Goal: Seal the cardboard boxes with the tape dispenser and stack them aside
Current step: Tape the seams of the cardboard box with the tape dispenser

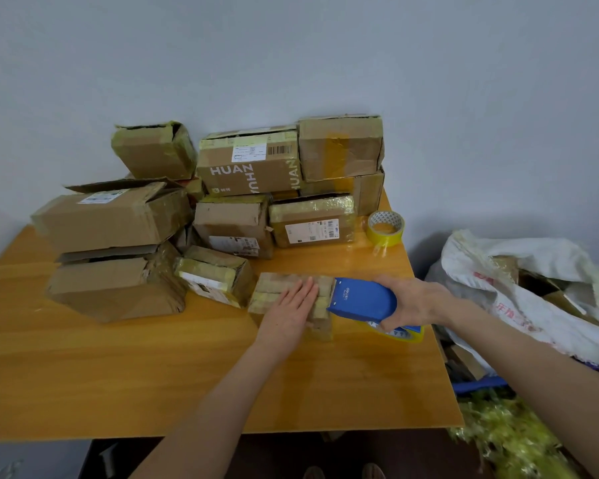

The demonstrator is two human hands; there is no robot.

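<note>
A small flat cardboard box (274, 292), wrapped in yellowish tape, lies on the wooden table (153, 368) right of centre. My left hand (293, 307) presses flat on its top with straight fingers. My right hand (412, 300) grips the blue tape dispenser (360, 299), whose front edge touches the box's right end. A yellow tape roll shows under the dispenser.
Several taped cardboard boxes (249, 164) are piled at the back and left of the table against the wall. A loose roll of yellow tape (385, 227) stands at the back right. A white sack (519, 292) with cardboard and a heap of used tape (512, 433) lie right of the table.
</note>
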